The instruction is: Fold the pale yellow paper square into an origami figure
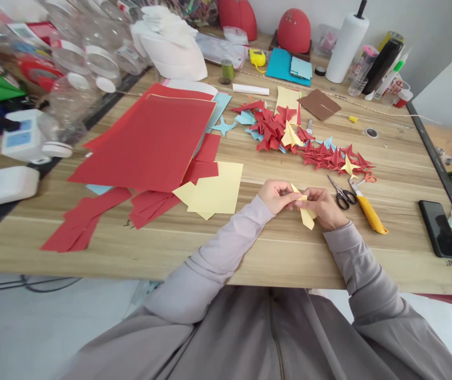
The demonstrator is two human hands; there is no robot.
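Note:
Between my two hands is a folded piece of pale yellow paper [307, 218], held a little above the table near its front. My left hand [276, 196] pinches it from the left, thumb pressed over the fingers. From the other side my right hand [324, 206] grips the same paper between thumb and fingertips. Part of the fold is hidden by the fingers. Beyond the hands lies a pile of folded red paper stars [267, 126], with a yellow star [290, 135] on top. Flat yellow paper squares [222, 190] lie left of my left hand.
Large red sheets [150, 142] and red strips [79, 224] cover the table's left side. Black-handled scissors [344, 198] and a yellow-handled cutter [372, 215] lie right of my right hand, with a phone [440, 228] farther right. Plastic bottles [71, 50] crowd the far left.

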